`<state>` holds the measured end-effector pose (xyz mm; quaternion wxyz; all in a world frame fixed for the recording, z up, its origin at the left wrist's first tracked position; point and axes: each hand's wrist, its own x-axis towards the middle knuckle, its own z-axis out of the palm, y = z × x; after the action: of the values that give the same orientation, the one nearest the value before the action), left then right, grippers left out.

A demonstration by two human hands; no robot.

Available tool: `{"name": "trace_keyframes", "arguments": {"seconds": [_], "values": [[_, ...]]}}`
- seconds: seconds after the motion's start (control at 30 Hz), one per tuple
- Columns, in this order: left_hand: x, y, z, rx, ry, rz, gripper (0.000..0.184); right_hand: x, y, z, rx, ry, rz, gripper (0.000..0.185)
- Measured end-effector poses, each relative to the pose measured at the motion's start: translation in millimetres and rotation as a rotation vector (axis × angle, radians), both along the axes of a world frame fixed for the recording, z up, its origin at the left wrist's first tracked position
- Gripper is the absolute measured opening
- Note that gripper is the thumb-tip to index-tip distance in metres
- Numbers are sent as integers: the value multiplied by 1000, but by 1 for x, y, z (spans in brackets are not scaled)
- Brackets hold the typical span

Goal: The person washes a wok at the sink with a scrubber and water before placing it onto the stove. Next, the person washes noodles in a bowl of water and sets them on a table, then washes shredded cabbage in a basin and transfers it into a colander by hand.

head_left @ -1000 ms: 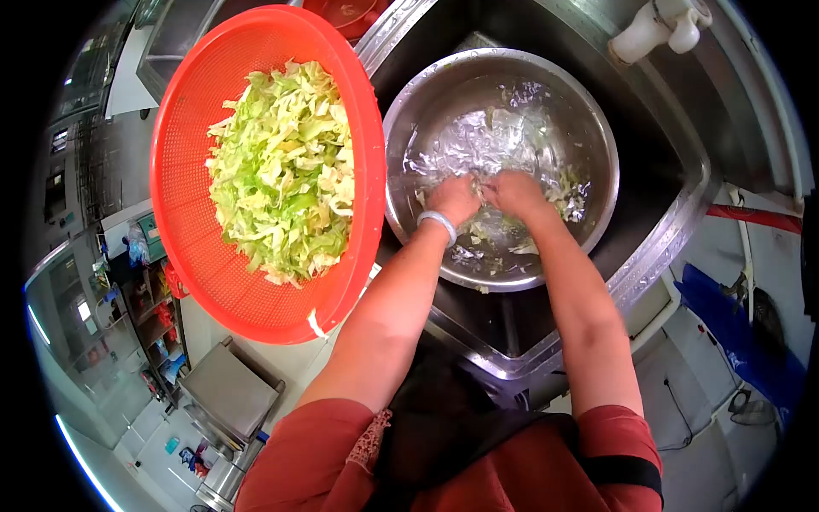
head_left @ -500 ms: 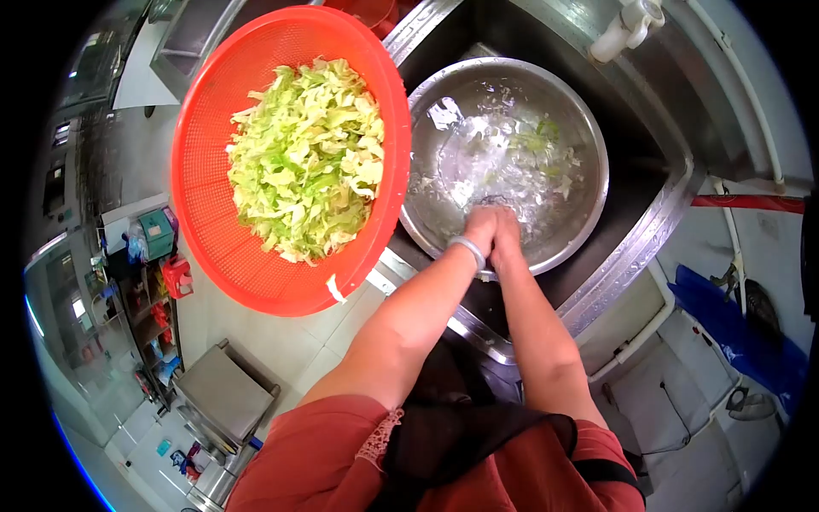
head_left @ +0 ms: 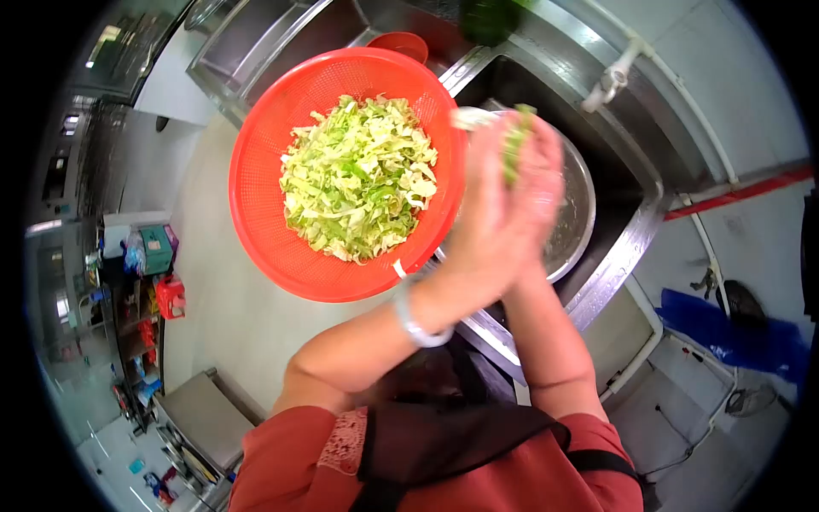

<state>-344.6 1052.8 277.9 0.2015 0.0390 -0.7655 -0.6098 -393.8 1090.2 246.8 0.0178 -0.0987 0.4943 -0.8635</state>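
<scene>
My left hand point(head_left: 486, 205) and my right hand point(head_left: 539, 183) are raised together above the metal basin point(head_left: 583, 205), cupped around some shredded green leaves point(head_left: 515, 147). Both are blurred by motion, and a pale band circles my left wrist. Beside them on the left, a red perforated basket point(head_left: 256, 218) bears a heap of shredded leaves point(head_left: 358, 179). A pale shred point(head_left: 399, 269) clings to the basket's lower rim. The hands hide much of the basin, which sits in the steel sink.
The steel sink's edge point(head_left: 627, 243) runs below and right of the basin. A white tap point(head_left: 610, 85) is on the upper right. Behind the basket lies a red container point(head_left: 401, 44). A metal-topped stand point(head_left: 205, 418) is at the lower left.
Both hands have risen out of the water in the basin, now with leaves between them. The view has shifted, so the basket appears further right and nearer the hands.
</scene>
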Motion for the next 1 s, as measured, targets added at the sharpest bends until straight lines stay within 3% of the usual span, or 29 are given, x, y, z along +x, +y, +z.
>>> {"name": "trace_keyframes", "arguments": {"seconds": [0.03,0.07,0.13,0.17,0.2,0.23,0.3,0.37,0.43,0.5,0.53,0.57,0.63,0.67,0.7,0.8,0.9,0.97,1.0], "values": [[9,-18,24,187,-108,-30,61,2,-18,2,51,80,80,31],[15,-38,17,178,-36,6,61,4,-36,5,99,164,157,37],[23,-80,8,94,-231,141,71,1,-57,0,410,225,299,43],[30,-110,-7,-104,-374,93,71,-1,-61,-5,701,342,262,38],[36,-133,-18,-305,-515,47,72,1,-55,1,806,455,107,34],[40,-140,-20,-303,-513,40,72,1,-42,11,808,450,39,34],[54,-147,-26,-808,-632,205,67,-12,-5,9,859,458,-59,33],[55,-130,-9,-815,-668,179,60,-27,36,-28,629,113,-16,18],[52,-112,-7,-940,-417,197,53,-41,87,-88,925,-2,30,17],[45,-96,-12,-962,-330,199,44,-27,142,-166,1516,109,389,32],[40,-88,-16,-957,-322,189,39,-11,155,-187,1732,67,748,44],[37,-83,-20,-951,-318,177,34,12,146,-170,1873,59,993,54],[30,-80,-30,-1005,-297,175,26,61,159,-206,1585,214,1034,60],[28,-80,-32,-1021,-358,175,24,76,155,-215,1586,362,1036,50],[25,-79,-33,-1038,-414,179,22,91,149,-214,1668,483,817,37],[19,-79,-25,-1079,-455,237,15,76,155,-229,1539,428,756,23],[10,-69,-11,-998,-528,265,16,44,168,-229,1330,193,856,12],[2,-47,-10,-1081,-141,244,20,15,170,-229,1379,144,589,9],[-2,-30,-15,-996,-23,163,24,-1,169,-241,1327,233,491,11]]}}
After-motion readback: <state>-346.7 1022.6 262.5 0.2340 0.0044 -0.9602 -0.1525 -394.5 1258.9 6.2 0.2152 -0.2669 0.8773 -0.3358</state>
